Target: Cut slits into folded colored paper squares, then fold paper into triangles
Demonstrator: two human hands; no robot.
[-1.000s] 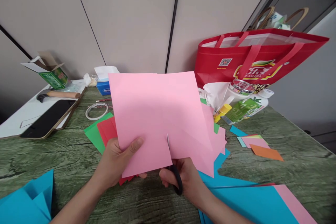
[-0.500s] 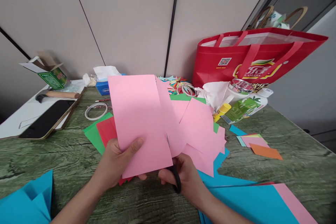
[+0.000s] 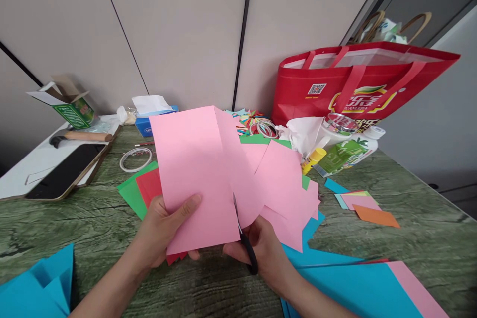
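Observation:
A pink sheet of paper [image 3: 194,169] is held up at the centre by my left hand [image 3: 166,228], thumb on its front and fingers behind. My right hand [image 3: 261,243] is closed round the black handles of a pair of scissors [image 3: 246,248]. The blades run upward into the sheet near its right side, and a strip curls to the right of the cut. More pink paper [image 3: 281,179] lies behind, over green and blue sheets. Red paper [image 3: 148,185] and green paper [image 3: 131,190] show at the left behind my hand.
Blue sheets [image 3: 357,288] lie at the lower right, folded blue paper [image 3: 40,283] at the lower left. Small coloured scraps [image 3: 376,214], a yellow glue stick [image 3: 313,160] and a red bag [image 3: 372,79] stand or lie right. Tape [image 3: 135,160], phone [image 3: 65,171] and hammer [image 3: 85,135] lie left.
The pink sheet has shifted slightly left and tilted with my left hand. The scissors show more blade below the paper, and the cut strip bends farther from the sheet.

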